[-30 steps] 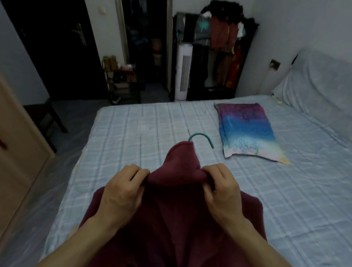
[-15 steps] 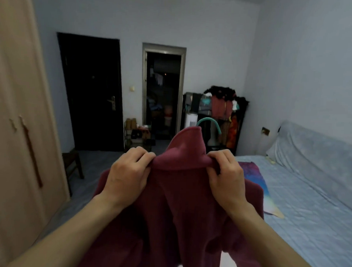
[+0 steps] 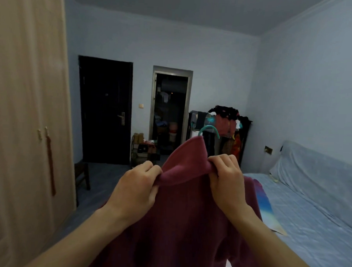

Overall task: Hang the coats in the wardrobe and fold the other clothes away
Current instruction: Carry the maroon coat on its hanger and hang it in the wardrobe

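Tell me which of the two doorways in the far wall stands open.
The grey-framed doorway on the right stands open, showing a cluttered room beyond. The black door to its left is shut, its metal handle facing the bedroom.

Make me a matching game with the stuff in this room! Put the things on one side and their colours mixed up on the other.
Things:
1. coat
2. hanger hook
3. wardrobe
4. closed door

Colours:
A. black
B. teal
C. light wood
D. dark red

Pairs: 1-D, 2-B, 3-C, 4-A. The left hand and right hand both grip the coat at its collar.
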The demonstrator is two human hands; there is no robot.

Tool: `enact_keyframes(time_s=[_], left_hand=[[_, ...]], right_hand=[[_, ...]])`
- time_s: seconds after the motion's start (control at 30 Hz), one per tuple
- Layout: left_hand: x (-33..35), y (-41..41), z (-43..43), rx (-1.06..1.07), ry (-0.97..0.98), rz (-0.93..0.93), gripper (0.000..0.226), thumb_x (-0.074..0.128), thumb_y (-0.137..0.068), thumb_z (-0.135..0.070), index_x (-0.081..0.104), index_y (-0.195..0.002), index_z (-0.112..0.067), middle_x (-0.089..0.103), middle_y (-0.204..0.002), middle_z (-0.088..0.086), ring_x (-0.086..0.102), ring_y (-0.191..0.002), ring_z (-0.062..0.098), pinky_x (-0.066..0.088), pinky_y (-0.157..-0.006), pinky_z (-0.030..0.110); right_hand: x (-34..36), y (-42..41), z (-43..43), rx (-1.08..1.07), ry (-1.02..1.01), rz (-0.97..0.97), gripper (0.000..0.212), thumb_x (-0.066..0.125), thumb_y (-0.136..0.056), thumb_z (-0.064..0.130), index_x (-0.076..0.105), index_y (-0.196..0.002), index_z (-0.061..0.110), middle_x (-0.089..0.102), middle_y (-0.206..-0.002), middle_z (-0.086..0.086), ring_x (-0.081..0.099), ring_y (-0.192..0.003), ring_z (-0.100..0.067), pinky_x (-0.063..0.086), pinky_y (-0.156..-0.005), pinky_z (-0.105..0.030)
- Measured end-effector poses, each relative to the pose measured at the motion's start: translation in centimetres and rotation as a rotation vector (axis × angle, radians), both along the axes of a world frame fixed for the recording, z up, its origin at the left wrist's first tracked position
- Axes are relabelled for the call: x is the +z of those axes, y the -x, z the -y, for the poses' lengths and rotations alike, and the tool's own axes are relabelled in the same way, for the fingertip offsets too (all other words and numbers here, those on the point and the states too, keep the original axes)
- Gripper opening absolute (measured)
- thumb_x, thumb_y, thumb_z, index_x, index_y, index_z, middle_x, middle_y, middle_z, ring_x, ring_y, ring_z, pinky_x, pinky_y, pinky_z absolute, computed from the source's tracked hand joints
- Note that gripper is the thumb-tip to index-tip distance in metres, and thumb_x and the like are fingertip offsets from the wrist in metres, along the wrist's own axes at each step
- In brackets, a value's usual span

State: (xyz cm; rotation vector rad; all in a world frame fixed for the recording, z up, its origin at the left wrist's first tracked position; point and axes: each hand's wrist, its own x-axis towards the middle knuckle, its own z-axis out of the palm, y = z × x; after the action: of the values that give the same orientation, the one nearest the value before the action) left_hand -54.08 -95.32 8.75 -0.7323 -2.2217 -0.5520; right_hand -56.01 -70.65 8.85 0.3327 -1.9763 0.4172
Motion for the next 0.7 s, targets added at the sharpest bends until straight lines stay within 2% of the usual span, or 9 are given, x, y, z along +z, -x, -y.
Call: enact_keyframes(time_s=[0.13, 0.27, 0.53, 0.63, 0.7], left_hand=[[-0.1, -2.6, 0.1, 0.041, 0.04, -0.013, 0.016, 0.065, -0.091, -0.022, 0.064, -0.107, -0.022, 0.055, -0.089, -0.011, 0.056, -0.075, 0.008, 0.054, -0.069, 0.032], [0.5, -4.7, -0.3, 0.088, 0.024, -0.013, 0.017, 0.066, -0.089, -0.016, 0.065, -0.106, -0.019, 0.057, -0.09, -0.008, 0.057, -0.075, 0.01, 0.055, -0.066, 0.035], [0.1, -11.1, -0.4, 0.283, 0.005, -0.072, 0.025, 0.071, -0.083, -0.005, 0.067, -0.106, -0.013, 0.06, -0.093, -0.001, 0.059, -0.081, 0.017, 0.051, -0.071, 0.032], [-0.1, -14.5, 1.2, 0.376, 0.014, -0.081, 0.024, 0.07, -0.085, -0.007, 0.065, -0.108, -0.012, 0.061, -0.097, 0.002, 0.06, -0.088, 0.02, 0.05, -0.077, 0.035], [0.1, -16.9, 2.7, 0.436, 0.024, -0.091, 0.02, 0.069, -0.088, -0.012, 0.064, -0.108, -0.013, 0.061, -0.097, 0.002, 0.059, -0.089, 0.019, 0.048, -0.079, 0.03]], right_hand=[[0.0, -1.0, 0.2, 0.03, 0.024, 0.02, 0.012, 0.066, -0.089, 0.007, 0.069, -0.1, 0.011, 0.063, -0.089, 0.001, 0.05, -0.085, -0.017, 0.05, -0.069, -0.034], [0.3, -2.5, -0.1, 0.072, 0.041, 0.003, 0.02, 0.07, -0.084, 0.003, 0.069, -0.101, 0.013, 0.065, -0.094, 0.001, 0.055, -0.09, -0.02, 0.046, -0.077, -0.036], [-0.4, -5.8, -0.3, 0.413, 0.129, 0.058, 0.026, 0.07, -0.081, -0.002, 0.066, -0.104, 0.009, 0.058, -0.097, 0.003, 0.055, -0.086, -0.011, 0.046, -0.079, -0.023], [-0.6, -7.3, 1.8, 0.543, 0.16, 0.069, 0.023, 0.071, -0.083, -0.001, 0.067, -0.103, 0.008, 0.058, -0.096, 0.002, 0.055, -0.083, -0.012, 0.046, -0.076, -0.023], [-0.5, -8.5, 3.8, 0.627, 0.177, 0.074, 0.022, 0.07, -0.084, -0.001, 0.067, -0.104, 0.008, 0.057, -0.095, 0.003, 0.055, -0.082, -0.011, 0.047, -0.075, -0.023]])
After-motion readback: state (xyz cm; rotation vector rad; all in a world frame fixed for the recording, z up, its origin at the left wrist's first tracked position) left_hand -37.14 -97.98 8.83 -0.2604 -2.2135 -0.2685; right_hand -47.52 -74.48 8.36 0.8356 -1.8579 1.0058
